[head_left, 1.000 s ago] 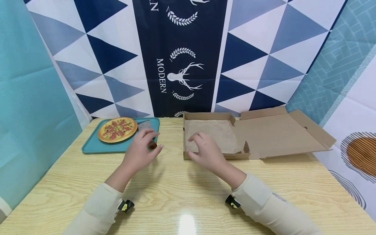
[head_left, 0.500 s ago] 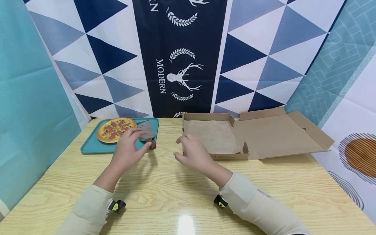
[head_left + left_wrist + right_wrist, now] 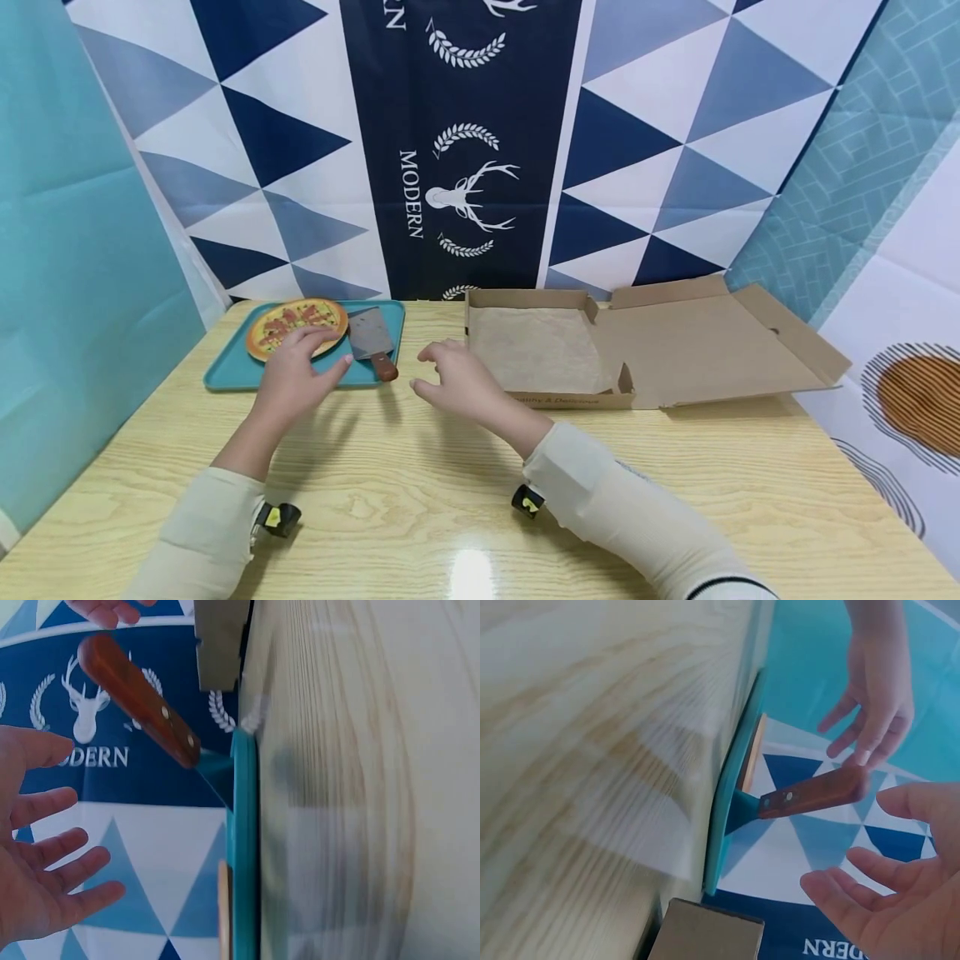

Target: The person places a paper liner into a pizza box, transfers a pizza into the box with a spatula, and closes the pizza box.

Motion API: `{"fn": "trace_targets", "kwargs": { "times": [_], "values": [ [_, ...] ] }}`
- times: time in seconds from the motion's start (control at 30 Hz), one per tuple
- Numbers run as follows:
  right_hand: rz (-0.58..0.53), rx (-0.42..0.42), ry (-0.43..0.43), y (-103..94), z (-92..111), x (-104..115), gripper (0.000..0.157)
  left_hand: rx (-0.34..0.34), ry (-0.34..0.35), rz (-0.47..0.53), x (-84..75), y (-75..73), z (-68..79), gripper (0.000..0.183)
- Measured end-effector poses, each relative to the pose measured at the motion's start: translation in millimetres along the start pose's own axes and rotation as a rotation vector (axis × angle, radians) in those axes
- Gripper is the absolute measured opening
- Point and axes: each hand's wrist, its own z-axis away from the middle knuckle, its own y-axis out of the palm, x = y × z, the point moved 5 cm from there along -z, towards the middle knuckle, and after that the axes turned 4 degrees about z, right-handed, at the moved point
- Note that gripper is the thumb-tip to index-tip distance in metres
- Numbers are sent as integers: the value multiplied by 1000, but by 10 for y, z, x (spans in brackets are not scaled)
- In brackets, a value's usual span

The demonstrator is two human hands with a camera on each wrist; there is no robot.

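A teal tray (image 3: 232,377) at the back left of the table bears a round pizza (image 3: 281,323) and a pizza server (image 3: 370,332). The server's wooden handle (image 3: 142,701) sticks out over the tray's rim, tilted upward. My left hand (image 3: 295,375) hovers in front of the tray, its fingers spread and partly covering the pizza's near side in the head view. Just right of the handle, my right hand (image 3: 459,379) hangs above the table with fingers loosely bent. In the right wrist view a gap shows between the right fingers (image 3: 832,900) and the handle. Neither hand holds anything.
Right of the tray stands a cardboard pizza box (image 3: 573,400) lined with brown paper (image 3: 536,346). Its lid (image 3: 705,337) lies folded out to the right. A patterned cloth (image 3: 465,167) hangs behind the wooden table (image 3: 390,492).
Both hands have moved left. The left hand has passed from over the server to before the pizza, uncovering the server. The right hand has left the box's front for the handle's right side.
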Motion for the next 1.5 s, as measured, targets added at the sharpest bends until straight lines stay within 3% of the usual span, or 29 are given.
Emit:
{"fn": "trace_targets", "kwargs": {
  "times": [0.37, 0.67, 0.77, 0.9, 1.0, 1.1, 1.33, 1.43, 1.5],
  "values": [
    [-4, 80, 107, 101, -261, 6, 29, 111, -97, -1, 325, -39, -13, 51],
    [65, 127, 186, 200, -549, -10, 34, 149, -162, 124, 607, -136, -84, 40],
    [18, 147, 221, 233, -603, -2, 33, 150, -204, 137, 712, -163, -88, 43],
    [-66, 171, 268, 258, -647, 8, 44, 160, -291, 148, 860, -178, -84, 51],
    [-91, 186, 280, 270, -679, 46, 40, 138, -355, 119, 998, -225, -100, 54],
    [-91, 223, 286, 291, -713, 123, 35, 73, -419, 87, 1173, -314, -128, 54],
    [37, 270, 291, 358, -806, 337, 39, -59, -625, 89, 1634, -494, -108, 52],
    [50, 256, 318, 398, -819, 373, 30, -101, -677, 72, 1765, -534, -68, 51],
    [65, 255, 325, 416, -820, 386, 27, -127, -727, 117, 1836, -544, -33, 52]
  ]
}}
